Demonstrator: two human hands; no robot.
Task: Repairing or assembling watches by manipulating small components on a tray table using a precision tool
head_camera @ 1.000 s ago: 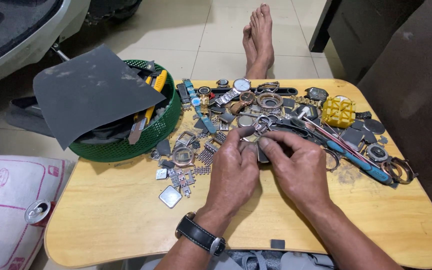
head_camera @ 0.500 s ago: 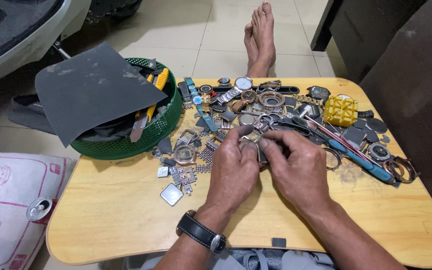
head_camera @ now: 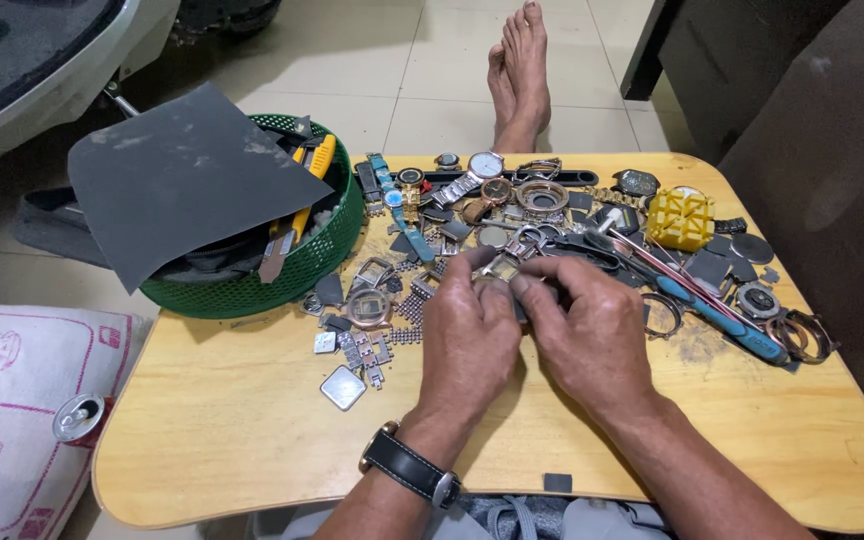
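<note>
Both hands pinch a small square metal watch case (head_camera: 501, 266) over the wooden worktop (head_camera: 252, 420).
Left hand (head_camera: 472, 335) and right hand (head_camera: 592, 330) close their fingers (head_camera: 529, 287) on it, beside the white pink-printed sack (head_camera: 7, 400) and yellow slotted plastic block (head_camera: 680, 218).

Home watch-repair spot: you sit on tiled floor (head_camera: 432, 70) at low desk (head_camera: 252, 440) strewn with watch parts (head_camera: 512, 200), tool basket (head_camera: 292, 270).

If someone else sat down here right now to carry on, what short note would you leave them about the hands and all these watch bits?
Left hand and right hand: both pinch one small watch case between their fingers, above the wooden table.
Things: loose watches and parts cover the table's far half; yellow case holder and blue-handled tool lie to the right; green basket under a dark sandpaper sheet is at left.
Done: the case is picked up.
Left: cannot tell from this view.
</note>
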